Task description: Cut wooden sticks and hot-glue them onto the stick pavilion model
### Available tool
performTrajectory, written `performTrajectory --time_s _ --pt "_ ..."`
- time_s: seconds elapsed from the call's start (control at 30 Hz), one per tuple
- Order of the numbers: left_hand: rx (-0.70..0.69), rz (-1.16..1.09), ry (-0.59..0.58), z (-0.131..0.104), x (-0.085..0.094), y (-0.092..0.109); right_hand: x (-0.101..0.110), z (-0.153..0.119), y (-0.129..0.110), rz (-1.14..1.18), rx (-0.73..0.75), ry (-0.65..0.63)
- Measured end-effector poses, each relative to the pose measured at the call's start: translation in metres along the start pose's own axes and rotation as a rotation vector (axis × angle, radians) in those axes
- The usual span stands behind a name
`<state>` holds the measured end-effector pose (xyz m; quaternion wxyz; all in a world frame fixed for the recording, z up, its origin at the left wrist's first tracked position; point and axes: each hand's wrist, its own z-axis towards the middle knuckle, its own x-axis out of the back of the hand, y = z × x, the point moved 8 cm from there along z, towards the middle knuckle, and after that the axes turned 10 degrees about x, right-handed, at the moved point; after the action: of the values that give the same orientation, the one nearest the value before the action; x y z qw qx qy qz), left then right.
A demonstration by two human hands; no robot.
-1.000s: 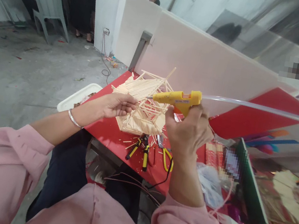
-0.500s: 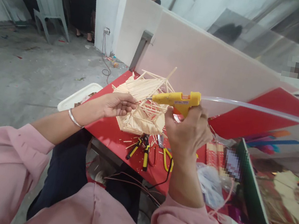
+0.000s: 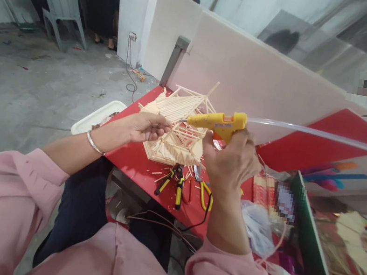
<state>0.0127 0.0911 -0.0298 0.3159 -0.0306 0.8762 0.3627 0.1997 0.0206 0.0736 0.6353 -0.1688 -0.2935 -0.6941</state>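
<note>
A yellow hot glue gun (image 3: 204,120) is gripped in my right hand (image 3: 231,160), its nozzle pointing left. From the gun's back end a long clear glue stick (image 3: 292,127) runs out to the right. My left hand (image 3: 149,129) is closed in a pinch just by the nozzle tip; whatever lies between its fingertips is too small to make out. Behind and below both hands stands a model built of thin wooden sticks (image 3: 179,107), with a sloped slatted roof. Part of it is hidden by my left hand and the gun.
On the red table (image 3: 141,175) lie black-and-yellow pliers (image 3: 179,191), yellow-handled pliers (image 3: 206,196) and stick scraps. To the right are a plastic bag (image 3: 256,226) and a green-sided box (image 3: 309,231). White boards (image 3: 250,78) rise behind. A white tray (image 3: 80,126) sits left; people stand beyond.
My left hand has shifted very slightly to the right, near the nozzle. The glue gun and my right hand stay almost in place, and the view has moved a little.
</note>
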Motion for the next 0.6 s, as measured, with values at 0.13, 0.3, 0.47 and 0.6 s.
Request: performTrajectory --time_s 0.13,0.3,0.47,0.6 --pt "0.002 0.006 -0.009 0.0004 -0.0005 0.0006 -0.0016 0.0002 0.0007 0.01 -0.009 -0.026" --pt "-0.007 0.005 0.0 -0.0016 -0.0029 0.0023 -0.0043 -0.0001 0.0026 0.039 -0.027 -0.048" --pt "-0.001 -0.015 -0.001 -0.0035 -0.0046 0.0019 -0.0022 0.0 0.0015 0.04 -0.018 -0.032" --pt "-0.005 -0.023 -0.024 0.0006 -0.0021 0.0013 -0.0012 0.0009 0.0011 0.048 -0.025 -0.029"
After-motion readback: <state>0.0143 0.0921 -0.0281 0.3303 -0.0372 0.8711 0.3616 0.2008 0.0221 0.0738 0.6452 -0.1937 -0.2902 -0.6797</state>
